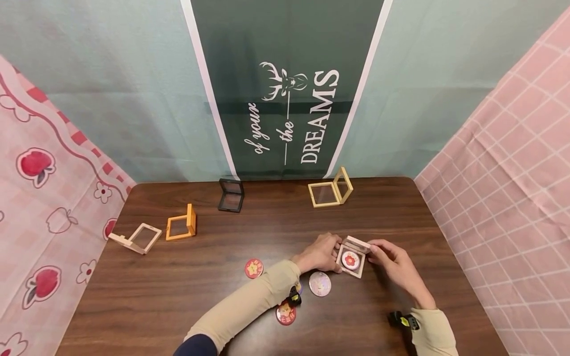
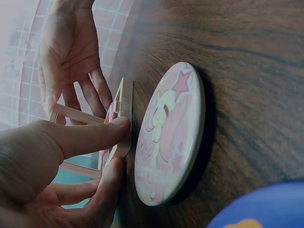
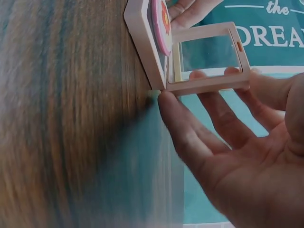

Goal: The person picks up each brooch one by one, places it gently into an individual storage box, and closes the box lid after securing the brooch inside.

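A pink hinged display frame (image 1: 360, 272) stands partly open on the table at right of centre. A round badge with a red flower (image 1: 350, 260) lies on the clear film of its lower half. My left hand (image 1: 321, 253) grips the left side of that lower half, thumb on the rim in the left wrist view. With my right hand (image 1: 396, 267) I hold the raised lid (image 3: 204, 86), thumb at its free edge and fingers behind it. Close to my left hand lies a pale pink badge (image 2: 168, 135) with a cartoon figure.
Red badges (image 1: 254, 268) (image 1: 286, 314) and a mostly hidden blue badge (image 2: 261, 206) lie around my left forearm. Open frames stand farther back: yellow (image 1: 324, 204), black (image 1: 230, 209), orange (image 1: 191, 220) and pale pink (image 1: 151, 241). Fabric curtains (image 1: 498, 163) border the table.
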A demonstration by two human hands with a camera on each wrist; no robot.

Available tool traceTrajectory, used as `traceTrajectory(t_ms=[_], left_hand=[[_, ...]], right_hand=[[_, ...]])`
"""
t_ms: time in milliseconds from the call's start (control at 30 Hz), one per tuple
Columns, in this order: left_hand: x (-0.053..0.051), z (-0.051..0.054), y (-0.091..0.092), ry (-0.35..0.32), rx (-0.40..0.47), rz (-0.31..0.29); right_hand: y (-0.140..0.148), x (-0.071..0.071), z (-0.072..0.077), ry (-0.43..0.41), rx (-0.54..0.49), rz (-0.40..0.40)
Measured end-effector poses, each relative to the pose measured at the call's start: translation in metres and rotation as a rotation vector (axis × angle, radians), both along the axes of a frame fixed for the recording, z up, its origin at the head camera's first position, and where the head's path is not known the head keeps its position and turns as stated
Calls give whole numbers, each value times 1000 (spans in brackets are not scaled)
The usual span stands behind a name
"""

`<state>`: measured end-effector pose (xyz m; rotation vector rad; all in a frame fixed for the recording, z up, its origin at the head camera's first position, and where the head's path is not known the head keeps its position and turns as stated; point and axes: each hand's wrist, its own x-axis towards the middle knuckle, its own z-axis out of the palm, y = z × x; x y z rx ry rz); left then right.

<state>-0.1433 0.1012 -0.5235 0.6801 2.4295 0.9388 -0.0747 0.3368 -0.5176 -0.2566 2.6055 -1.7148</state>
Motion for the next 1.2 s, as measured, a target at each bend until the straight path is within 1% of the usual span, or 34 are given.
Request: traceTrajectory(t_ms=[133, 200, 333, 467, 567, 667, 767, 867, 933, 1033, 1200], left_hand=[[0, 2, 0, -19, 14, 6], [0, 2, 0, -31, 20, 6], [-1, 2, 1, -30, 27, 3], [-3, 1, 0, 0, 25, -10], [-4, 1, -1, 30, 5, -33], [-3, -1, -1, 54, -14, -64], [-1, -1, -2, 63, -18, -86], [-1, -1, -3, 74, -29, -101], [-1, 1, -4, 74, -36, -106], [-2, 3, -6, 56, -44, -117], [-3, 4, -8, 25, -38, -143]], right_hand=[[1, 4, 0, 52, 30, 78], [2, 7, 0, 88, 81, 99], [3, 10, -2, 144, 160, 96], [1, 11, -3, 170, 149, 92], [-1, 14, -4, 201, 168, 84], [-5, 18, -4, 236, 231, 69], [-10, 23, -4, 257, 295, 66], [-16, 25, -2, 277, 327, 71], [-19, 26, -1, 292, 336, 72], [-21, 27, -1, 300, 351, 71], [-22, 29, -2, 269, 384, 62]])
